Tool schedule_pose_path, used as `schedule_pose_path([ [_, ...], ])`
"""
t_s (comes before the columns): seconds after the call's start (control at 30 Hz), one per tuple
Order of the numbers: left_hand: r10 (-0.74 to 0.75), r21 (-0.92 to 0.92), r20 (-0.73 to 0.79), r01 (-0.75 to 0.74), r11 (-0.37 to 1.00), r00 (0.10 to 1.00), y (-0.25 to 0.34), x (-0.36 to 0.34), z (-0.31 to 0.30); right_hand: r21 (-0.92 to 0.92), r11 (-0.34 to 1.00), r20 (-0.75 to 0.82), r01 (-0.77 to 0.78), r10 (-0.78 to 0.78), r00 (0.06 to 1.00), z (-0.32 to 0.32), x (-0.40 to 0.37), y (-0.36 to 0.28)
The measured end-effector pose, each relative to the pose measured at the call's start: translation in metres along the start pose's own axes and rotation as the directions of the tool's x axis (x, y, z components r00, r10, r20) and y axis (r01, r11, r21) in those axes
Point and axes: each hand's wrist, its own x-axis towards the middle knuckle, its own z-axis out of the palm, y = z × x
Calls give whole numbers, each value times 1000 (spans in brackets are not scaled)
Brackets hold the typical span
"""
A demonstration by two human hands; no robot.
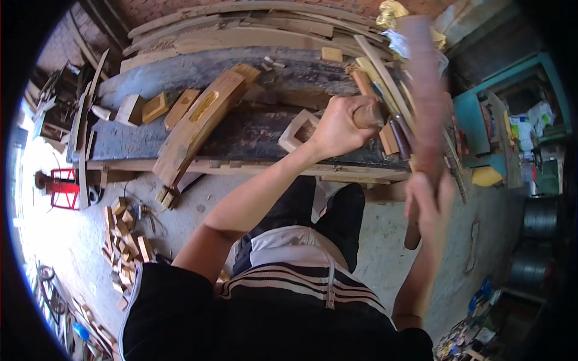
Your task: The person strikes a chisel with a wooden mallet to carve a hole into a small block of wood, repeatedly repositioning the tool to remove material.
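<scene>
"How does the left hand stand?"
"Your left hand [337, 132] is curled tightly around a rounded wooden handle [367, 115], its blunt end facing up."

"And the hollowed block [294, 133]?"
"It lies on the dark bench [250, 133], just left of your left hand, which partly covers it. Whether the handled tool touches it, I cannot tell."

"The right hand?"
"Your right hand [430, 201] is wrapped around a wooden stick [427, 96], blurred, its long part reaching beyond the hand, a short end jutting out below."

"Anything near?"
"A dark-handled tool [399, 138] lies between your hands; a slotted timber [205, 117] rests well to your left hand's left."
</scene>
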Motion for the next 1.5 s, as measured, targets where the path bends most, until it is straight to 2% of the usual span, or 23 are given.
schedule_pose_path([
  [0.03, -15, 10, -16, 15, 1000, 1000, 1, -3, -1, 7, 1000, 22, -5, 5, 1000, -3, -4, 2],
  [0.1, 1, -41, -22, -2, 999, 1000, 2, 0, 1, 264, 928, -188, 262, -217, 958, -5, -6, 2],
  [0.13, -61, -32, 27, 61, 998, 998, 1, 1, 3, 228, 920, -231, 319, -267, 936, -1, -7, 2],
  [0.17, -52, -36, 33, 53, 998, 998, -2, 0, 6, 221, 920, -239, 324, -271, 932, 6, -2, 6],
  [0.2, 46, 10, -2, -46, 999, 999, -6, -3, 11, -104, 919, -135, 379, -391, 910, 14, 5, 15],
  [0.23, 144, 56, -30, -143, 988, 989, -5, -4, 15, -412, 809, -2, 418, -459, 888, 18, 5, 18],
  [0.27, 144, 11, -26, -144, 990, 989, -6, -4, 17, -194, 977, -25, 93, -100, 995, 16, -5, 12],
  [0.3, 156, 3, -26, -156, 988, 987, -7, 1, 15, -203, 974, -32, 100, -108, 994, 15, -8, 10],
  [0.37, 106, -92, 6, -105, 990, 994, -10, 2, 5, 14, 998, -95, -66, 67, 993, 15, -15, 10],
  [0.4, 42, -95, -72, -49, 994, 996, -11, 6, -2, 72, 997, -104, -24, 31, 994, 14, -15, 15],
  [0.43, 79, -214, -141, -108, 971, 987, -13, 16, -13, 155, 987, -155, -32, 57, 986, 16, -16, 18],
  [0.5, -202, -233, -254, 143, 962, 946, -1, 26, -36, 105, 994, -197, -39, 59, 979, 15, -18, 18],
  [0.6, -200, -281, -205, 138, 950, 958, 4, 30, -53, 136, 988, -179, -71, 95, 979, 12, -22, 32],
  [0.67, -137, -161, -191, 107, 981, 972, 3, 26, -52, 133, 986, -166, -100, 122, 979, 15, -26, 37],
  [0.7, -137, -159, -193, 107, 981, 971, 1, 25, -51, 126, 984, -159, -126, 145, 977, 16, -26, 39],
  [0.8, -187, -237, -176, 143, 961, 966, -6, 21, -44, 133, 984, -164, -121, 143, 976, 20, -28, 43],
  [0.93, -166, -201, -155, 133, 970, 974, -5, 22, -44, 115, 985, -151, -130, 147, 977, 22, -30, 44],
  [1.1, -186, -281, -188, 129, 951, 964, -2, 22, -44, 112, 981, -142, -160, 175, 974, 25, -27, 43],
  [1.23, -201, -258, -161, 156, 954, 966, -8, 21, -45, 119, 979, -131, -164, 179, 975, 27, -23, 42],
  [1.33, -133, -241, -177, 88, 967, 975, -10, 21, -37, 142, 980, -149, -141, 162, 975, 28, -17, 40],
  [1.4, -95, -141, -190, 69, 988, 977, -10, 17, -30, 163, 986, -156, -19, 45, 987, 25, -9, 29],
  [1.43, -99, -138, -189, 74, 988, 977, -7, 15, -26, 167, 986, -154, -23, 49, 987, 23, -6, 17],
  [1.5, -62, -45, -105, 57, 997, 993, 1, 11, -15, 179, 965, -256, 194, -145, 956, 20, 0, -8],
])
